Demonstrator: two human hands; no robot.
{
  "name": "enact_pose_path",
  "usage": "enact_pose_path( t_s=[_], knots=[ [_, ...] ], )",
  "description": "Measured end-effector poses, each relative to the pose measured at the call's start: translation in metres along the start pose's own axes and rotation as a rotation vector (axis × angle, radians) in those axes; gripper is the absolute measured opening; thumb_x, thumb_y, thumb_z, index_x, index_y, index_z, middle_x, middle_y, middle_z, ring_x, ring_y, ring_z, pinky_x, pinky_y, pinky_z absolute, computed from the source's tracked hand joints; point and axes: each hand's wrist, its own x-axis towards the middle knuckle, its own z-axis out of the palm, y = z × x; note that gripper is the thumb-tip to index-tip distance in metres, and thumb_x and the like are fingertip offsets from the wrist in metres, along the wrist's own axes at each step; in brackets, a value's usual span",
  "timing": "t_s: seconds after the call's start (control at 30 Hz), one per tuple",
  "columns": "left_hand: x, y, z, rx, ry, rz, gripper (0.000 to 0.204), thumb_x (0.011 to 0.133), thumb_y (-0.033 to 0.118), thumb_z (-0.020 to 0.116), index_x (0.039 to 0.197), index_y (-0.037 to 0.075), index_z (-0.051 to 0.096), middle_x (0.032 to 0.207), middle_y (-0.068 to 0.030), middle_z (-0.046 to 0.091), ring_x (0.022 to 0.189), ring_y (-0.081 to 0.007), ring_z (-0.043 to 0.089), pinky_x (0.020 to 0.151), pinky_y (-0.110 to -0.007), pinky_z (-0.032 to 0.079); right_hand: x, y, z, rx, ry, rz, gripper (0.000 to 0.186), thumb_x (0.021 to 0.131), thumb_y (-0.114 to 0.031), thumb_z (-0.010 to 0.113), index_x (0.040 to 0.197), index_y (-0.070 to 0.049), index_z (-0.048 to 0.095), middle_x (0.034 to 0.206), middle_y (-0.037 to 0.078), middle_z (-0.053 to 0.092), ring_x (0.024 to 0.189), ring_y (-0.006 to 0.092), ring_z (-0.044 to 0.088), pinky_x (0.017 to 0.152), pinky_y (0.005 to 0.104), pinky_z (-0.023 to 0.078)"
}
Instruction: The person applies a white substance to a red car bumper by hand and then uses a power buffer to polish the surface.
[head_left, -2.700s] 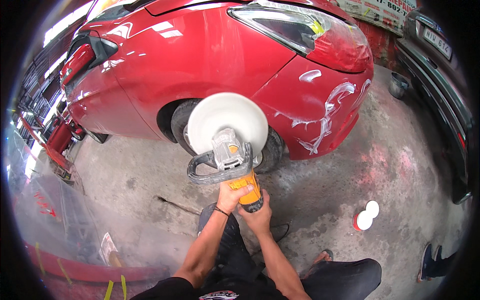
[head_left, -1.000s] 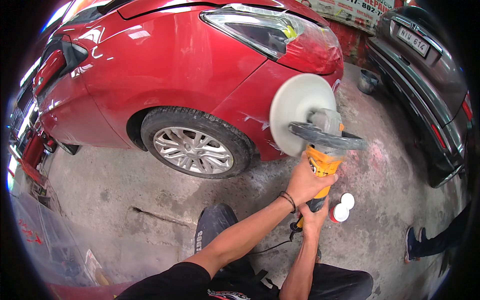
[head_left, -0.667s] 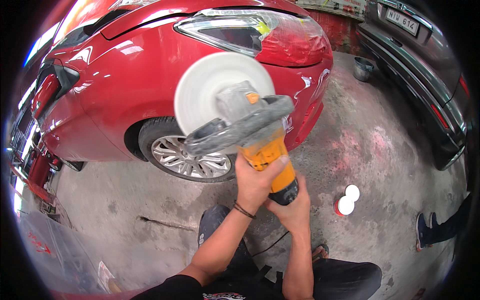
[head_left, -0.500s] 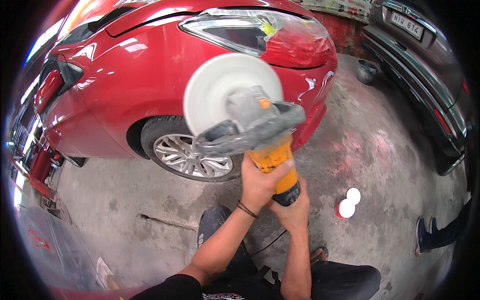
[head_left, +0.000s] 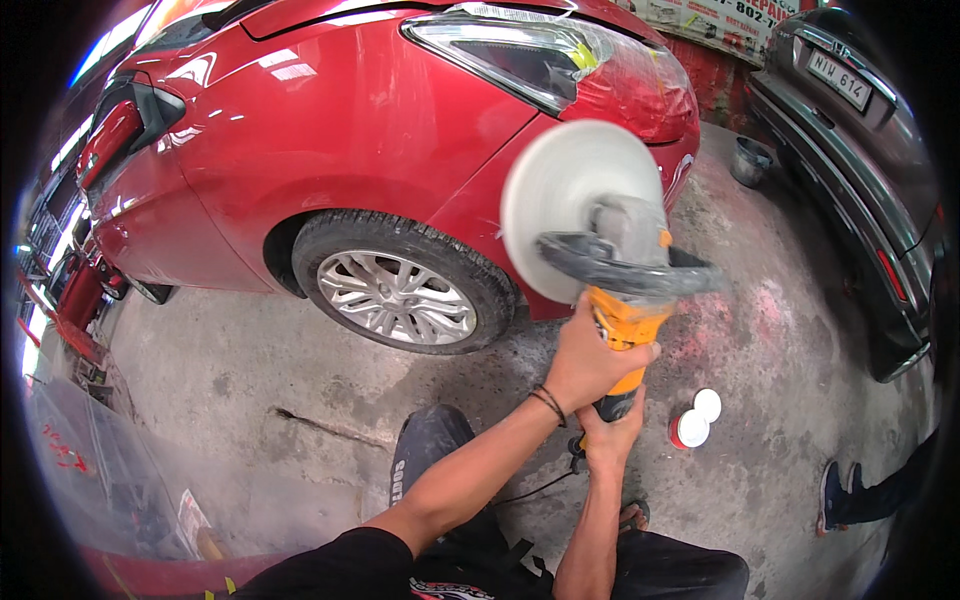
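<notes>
Both my hands hold an orange and black polisher (head_left: 628,335) with a grey loop handle. My left hand (head_left: 592,358), with a dark band at its wrist, wraps the orange body just below the loop handle. Behind it, my right hand (head_left: 612,432) closes round the dark rear end. The polisher's large round white pad (head_left: 545,200) is up in front of the red car's bumper corner, right of the front wheel. Blur on the pad suggests that it spins. Whether its face touches the paint is hidden.
The red car (head_left: 340,130) has a front wheel (head_left: 400,298) and a headlight (head_left: 500,55) edged with tape and film. A small tub with its white lid (head_left: 707,404) stands on the floor at right. A dark vehicle (head_left: 840,180) and a person's shoes (head_left: 832,495) are farther right. A power cord (head_left: 540,490) trails beneath my arms.
The polisher and both hands have moved right, from in front of the wheel and fender to the bumper corner. The wheel shows fully now. My view has shifted slightly.
</notes>
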Motion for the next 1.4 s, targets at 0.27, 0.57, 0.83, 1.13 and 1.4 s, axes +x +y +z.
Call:
enact_pose_path(
  t_s=[0.27, 0.57, 0.83, 1.13, 1.4],
  knots=[
    [-0.009, 0.047, -0.082, -0.369, 0.098, -0.004, 0.057, 0.089, 0.012, 0.090, 0.135, -0.004, 0.061, 0.121, -0.0128, 0.077, 0.110, -0.0219, 0.076, 0.094, -0.039, 0.063, -0.002, -0.065, 0.055, -0.273, -0.213, -0.178, 0.089, 0.070, -0.020, 0.100, 0.146, -0.005, 0.056, 0.119, 0.019, 0.079, 0.110, 0.0268, 0.079, 0.095, 0.0411, 0.061],
    [-0.070, -0.040, -0.102, -0.376, 0.144, -0.052, 0.066, 0.088, 0.010, 0.081, 0.147, -0.005, 0.057, 0.125, -0.0189, 0.072, 0.112, -0.0316, 0.076, 0.097, -0.047, 0.066, -0.029, 0.009, 0.039, -0.467, -0.269, -0.079, 0.102, 0.065, -0.023, 0.103, 0.152, -0.003, 0.052, 0.123, 0.021, 0.079, 0.114, 0.0301, 0.079, 0.097, 0.0426, 0.061],
    [-0.040, -0.007, -0.090, -0.324, 0.067, -0.012, 0.058, 0.090, 0.010, 0.084, 0.141, -0.005, 0.063, 0.121, -0.0164, 0.075, 0.108, -0.0269, 0.077, 0.095, -0.043, 0.066, -0.019, -0.018, 0.041, -0.423, -0.186, -0.127, 0.101, 0.067, -0.021, 0.101, 0.153, -0.007, 0.051, 0.118, 0.023, 0.080, 0.110, 0.0316, 0.081, 0.094, 0.0437, 0.064],
    [-0.024, 0.009, -0.060, -0.314, 0.090, 0.014, 0.048, 0.090, 0.010, 0.087, 0.131, -0.005, 0.068, 0.115, -0.0139, 0.079, 0.103, -0.0228, 0.078, 0.092, -0.040, 0.065, -0.001, -0.032, 0.024, -0.349, -0.195, -0.116, 0.098, 0.067, -0.017, 0.100, 0.152, -0.004, 0.051, 0.122, 0.017, 0.077, 0.112, 0.0259, 0.076, 0.099, 0.0406, 0.060],
    [-0.051, -0.021, -0.048, -0.285, 0.086, -0.093, 0.045, 0.091, 0.010, 0.085, 0.131, -0.005, 0.068, 0.115, -0.0143, 0.078, 0.103, -0.0241, 0.078, 0.092, -0.040, 0.064, -0.009, -0.012, -0.001, -0.454, -0.191, -0.020, 0.101, 0.064, -0.016, 0.099, 0.153, -0.005, 0.050, 0.124, 0.019, 0.077, 0.115, 0.0295, 0.076, 0.099, 0.0419, 0.060]
  ],
)
